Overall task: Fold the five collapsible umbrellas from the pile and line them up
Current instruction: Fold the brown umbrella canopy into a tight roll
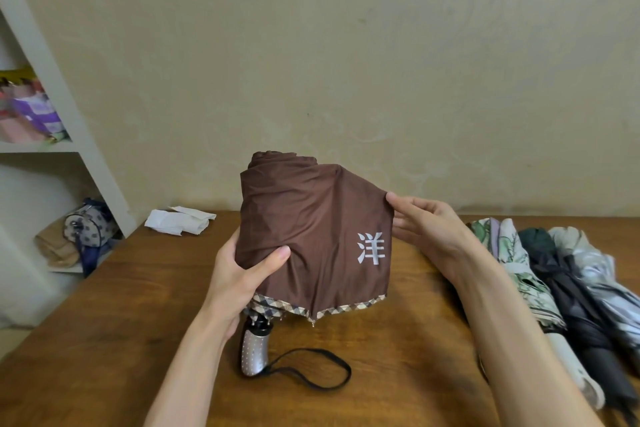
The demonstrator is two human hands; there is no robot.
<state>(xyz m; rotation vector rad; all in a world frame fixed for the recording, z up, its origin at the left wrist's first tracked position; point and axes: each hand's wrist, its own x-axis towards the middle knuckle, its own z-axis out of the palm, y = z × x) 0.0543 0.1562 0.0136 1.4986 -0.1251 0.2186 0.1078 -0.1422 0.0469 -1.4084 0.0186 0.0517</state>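
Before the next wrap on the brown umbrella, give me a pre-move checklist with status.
1. Left hand grips the brown umbrella bundle: ok.
2. Right hand pinches the loose flap's edge: ok.
3. Handle propped on the table: ok.
4. Canopy wrapped tight: not ok, flap spread wide.
5. Closure tab found: cannot tell.
6. Row at right, floral umbrella, dark umbrella, silver umbrella side by side: ok; a fifth is not in view.
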